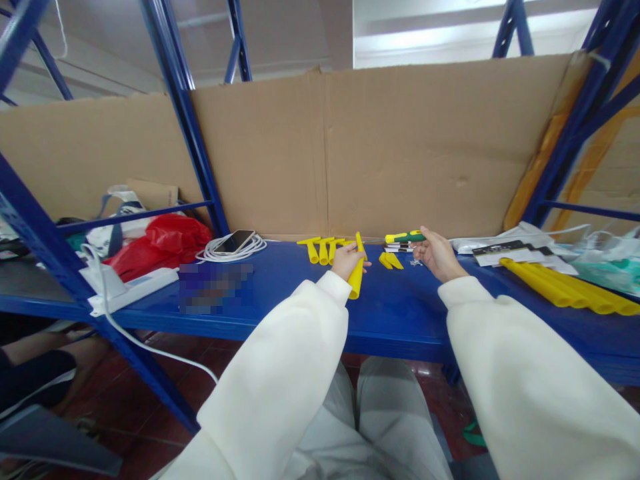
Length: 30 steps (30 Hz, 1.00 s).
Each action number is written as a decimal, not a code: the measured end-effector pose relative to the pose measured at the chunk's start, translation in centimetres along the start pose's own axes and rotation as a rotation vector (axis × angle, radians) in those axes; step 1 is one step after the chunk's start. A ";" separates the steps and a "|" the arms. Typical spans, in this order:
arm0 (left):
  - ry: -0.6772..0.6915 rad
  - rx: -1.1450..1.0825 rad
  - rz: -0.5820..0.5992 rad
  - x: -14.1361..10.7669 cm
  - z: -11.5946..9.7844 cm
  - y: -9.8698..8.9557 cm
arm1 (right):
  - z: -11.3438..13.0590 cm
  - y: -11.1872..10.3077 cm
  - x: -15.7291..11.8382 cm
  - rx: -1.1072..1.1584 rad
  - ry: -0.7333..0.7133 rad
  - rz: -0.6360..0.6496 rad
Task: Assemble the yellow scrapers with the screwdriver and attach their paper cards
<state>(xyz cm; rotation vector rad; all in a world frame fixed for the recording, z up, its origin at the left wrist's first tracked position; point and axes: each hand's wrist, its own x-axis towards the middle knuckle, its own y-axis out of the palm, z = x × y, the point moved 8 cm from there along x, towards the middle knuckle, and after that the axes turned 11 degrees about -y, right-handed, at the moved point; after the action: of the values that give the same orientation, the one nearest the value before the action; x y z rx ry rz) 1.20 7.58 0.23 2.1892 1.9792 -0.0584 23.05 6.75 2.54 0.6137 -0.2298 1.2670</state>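
My left hand (346, 261) is closed around a yellow tube (355, 284) with a flat yellow piece at its upper end. My right hand (435, 255) grips a screwdriver (404, 237) by its green and yellow handle, its thin shaft pointing left toward the tube; whether the tip touches is too small to tell. Beyond my left hand stands a row of several yellow tubes with flat tops (323, 251). Between my hands lie a few loose yellow pointed pieces (391, 261). Small silvery bits, perhaps screws (415, 263), are scattered near my right fingers.
Several long yellow tubes (570, 287) lie at the right beside printed cards (520, 255) and plastic bags. To the left are a phone (236, 241) on a coiled white cable, a white power strip (145, 285) and a red bag (163, 247). Cardboard (400, 147) backs the blue shelf (280, 293).
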 end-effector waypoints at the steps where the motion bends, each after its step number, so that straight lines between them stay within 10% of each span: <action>1: 0.000 0.001 0.001 0.1 0.0 0.0 | 0.1 0.0 0.0 -0.012 -0.007 -0.002; 30: 0.013 0.012 0.010 0.5 0.2 0.0 | 0.1 -0.1 0.3 0.055 -0.002 -0.003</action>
<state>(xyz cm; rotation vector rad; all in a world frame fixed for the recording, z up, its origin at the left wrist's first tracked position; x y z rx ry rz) 1.24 8.07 -0.08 2.2128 1.9795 -0.0547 23.27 6.93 2.71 0.6617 -0.1961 1.2730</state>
